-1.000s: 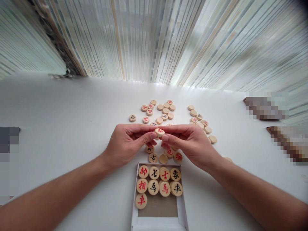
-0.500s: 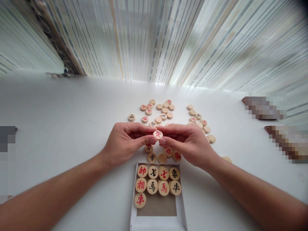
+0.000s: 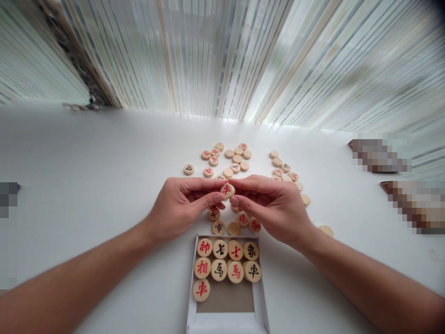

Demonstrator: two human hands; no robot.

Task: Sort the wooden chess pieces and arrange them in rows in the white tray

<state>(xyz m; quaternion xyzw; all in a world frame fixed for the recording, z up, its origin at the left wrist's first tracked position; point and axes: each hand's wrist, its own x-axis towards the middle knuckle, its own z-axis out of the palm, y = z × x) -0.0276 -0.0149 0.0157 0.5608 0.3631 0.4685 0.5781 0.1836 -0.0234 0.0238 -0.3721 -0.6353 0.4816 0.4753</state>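
Between my two hands, above the white table, is a round wooden Chinese chess piece (image 3: 227, 190) with a red character facing me. My left hand (image 3: 189, 197) pinches its left side with thumb and forefinger. From the other side, the thumb and fingers of my right hand (image 3: 267, 199) close on it too. Just below stands a white box (image 3: 261, 283). Two full rows of pieces lie inside it, plus a single red-marked piece (image 3: 201, 290) at the left of a third row. Brown box bottom (image 3: 229, 297) shows beside that piece.
Loose chess pieces lie scattered beyond and under my hands, some face down, like this blank disc (image 3: 234, 228). Another cluster (image 3: 285, 168) is at the right. Two pixelated objects (image 3: 380, 155) sit at the far right. A striped curtain (image 3: 208, 55) hangs behind the table.
The held piece has turned so that its red character stands more upright. Both hands stay almost in place, and the view has shifted slightly.
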